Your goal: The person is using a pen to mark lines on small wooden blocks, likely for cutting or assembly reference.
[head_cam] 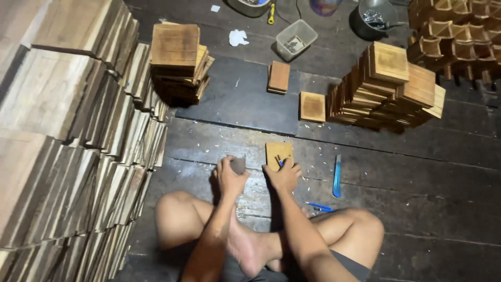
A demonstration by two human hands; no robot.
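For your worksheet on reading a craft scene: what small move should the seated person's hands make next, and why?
Probably bring the grey block in the left hand onto the small square wooden tile. The right hand already pins that tile to the dark plank floor with a blue tool against it, and the block sits just beside the tile, apparently apart.
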